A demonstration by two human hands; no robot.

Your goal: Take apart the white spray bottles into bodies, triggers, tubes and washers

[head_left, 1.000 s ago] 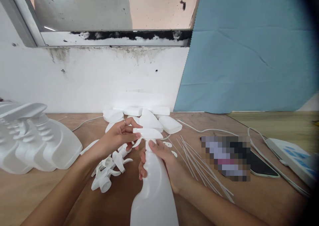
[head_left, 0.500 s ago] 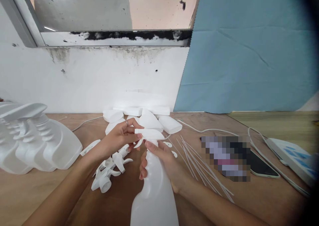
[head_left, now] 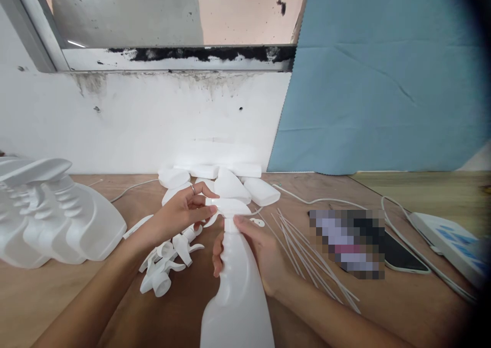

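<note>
A white spray bottle (head_left: 238,297) stands in front of me with a white trigger sprayer head (head_left: 233,206) on its neck. My left hand (head_left: 192,207) pinches the nozzle end of the sprayer head between thumb and fingers. Around the bottle's ridged neck, my right hand (head_left: 255,245) is closed, its thumb up by the collar under the head. The sprayer's trigger hangs below my left thumb. Left of the bottle lies a heap of loose white trigger sprayer parts (head_left: 164,266). The base of the bottle runs out of view.
Several finished-looking white spray bottles (head_left: 76,220) stand at the left. White shell-like covers (head_left: 232,187) lie along the wall. Thin white tubes (head_left: 303,251), a phone (head_left: 402,251), a cable (head_left: 326,200) and a white-blue device (head_left: 448,235) are on the right.
My right thumb has moved up toward the collar, and the sprayer head has shifted slightly left. My left hand keeps its pinch on the nozzle end.
</note>
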